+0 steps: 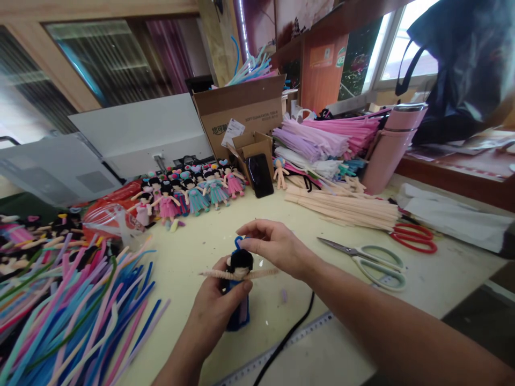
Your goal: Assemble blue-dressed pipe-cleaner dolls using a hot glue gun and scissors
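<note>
The left hand has its grip closed round a doll; the right hand pinches a blue loop at its head.

At the upper left, a light wooden frame surrounds glass panes, in which a purple curtain is seen. Near them, a bright strip light runs beside a wooden post. Daylight shows through the window at right, beyond the pale yellow tabletop.
</note>
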Tool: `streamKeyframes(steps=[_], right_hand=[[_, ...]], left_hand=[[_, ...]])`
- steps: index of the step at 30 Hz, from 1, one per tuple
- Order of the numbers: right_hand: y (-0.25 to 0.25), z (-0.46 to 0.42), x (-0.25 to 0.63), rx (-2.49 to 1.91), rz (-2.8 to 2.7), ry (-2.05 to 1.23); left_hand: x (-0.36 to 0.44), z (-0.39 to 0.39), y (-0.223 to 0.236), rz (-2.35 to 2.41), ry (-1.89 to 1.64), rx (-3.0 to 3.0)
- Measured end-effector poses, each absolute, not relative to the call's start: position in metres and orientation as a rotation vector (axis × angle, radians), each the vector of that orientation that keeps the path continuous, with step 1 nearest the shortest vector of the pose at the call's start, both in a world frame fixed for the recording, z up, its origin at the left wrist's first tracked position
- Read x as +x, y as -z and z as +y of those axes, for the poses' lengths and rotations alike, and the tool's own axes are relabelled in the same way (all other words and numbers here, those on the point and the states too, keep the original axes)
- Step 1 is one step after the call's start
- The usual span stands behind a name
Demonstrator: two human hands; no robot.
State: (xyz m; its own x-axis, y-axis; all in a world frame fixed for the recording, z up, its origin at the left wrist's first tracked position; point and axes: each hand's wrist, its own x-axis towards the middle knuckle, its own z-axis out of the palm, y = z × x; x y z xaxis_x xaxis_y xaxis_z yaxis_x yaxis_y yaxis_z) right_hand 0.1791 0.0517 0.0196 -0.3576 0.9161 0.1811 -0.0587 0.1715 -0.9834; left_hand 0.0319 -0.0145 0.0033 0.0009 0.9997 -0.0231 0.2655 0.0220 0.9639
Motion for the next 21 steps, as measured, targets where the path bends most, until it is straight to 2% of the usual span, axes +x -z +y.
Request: streamKeyframes(steps=[6, 13, 21], right_hand=[[-0.017, 0.0506, 0.1776, -0.829, -1.559, -1.313], [-0.0163, 0.0482, 0.1823, -0.681, -1.749, -0.879], [-0.0146, 0.0482, 0.1824, -0.661, -1.818, -0.817]], left_hand=[[0.0346, -0.0151, -0.0005, 1.424, -1.105, 1.379], [0.0304, -0.015, -0.0012, 1.434, -1.059, 1.383], [0.0293, -0.013, 0.0015, 1.414, -1.049, 1.439]])
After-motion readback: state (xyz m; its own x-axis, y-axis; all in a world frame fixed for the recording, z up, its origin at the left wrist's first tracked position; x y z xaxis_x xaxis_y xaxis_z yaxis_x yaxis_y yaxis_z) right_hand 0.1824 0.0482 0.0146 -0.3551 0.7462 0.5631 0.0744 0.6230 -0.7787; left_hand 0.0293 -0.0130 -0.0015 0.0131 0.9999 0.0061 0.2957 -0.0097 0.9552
